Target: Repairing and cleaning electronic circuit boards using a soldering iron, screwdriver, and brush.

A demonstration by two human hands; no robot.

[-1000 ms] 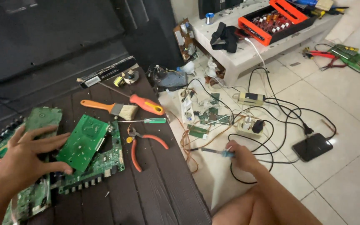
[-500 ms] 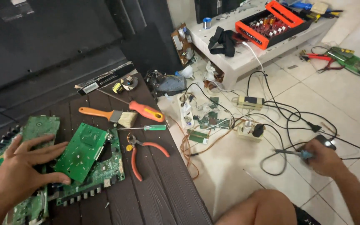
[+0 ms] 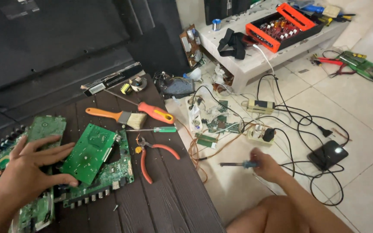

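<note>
A person's left hand (image 3: 24, 172) rests spread flat on a pile of green circuit boards at the near left of a dark wooden tabletop (image 3: 169, 203), its fingers touching the topmost green circuit board (image 3: 89, 152). That board's long axis runs away from the hand, up and to the right. The right hand (image 3: 267, 166) is well apart, low over the tiled floor (image 3: 368, 129), closed around a soldering iron (image 3: 238, 164) whose tip points left, back toward the tabletop. Beyond the boards lie red-handled pliers (image 3: 152, 155), a green screwdriver (image 3: 154, 129) and an orange-handled brush (image 3: 117, 116).
</note>
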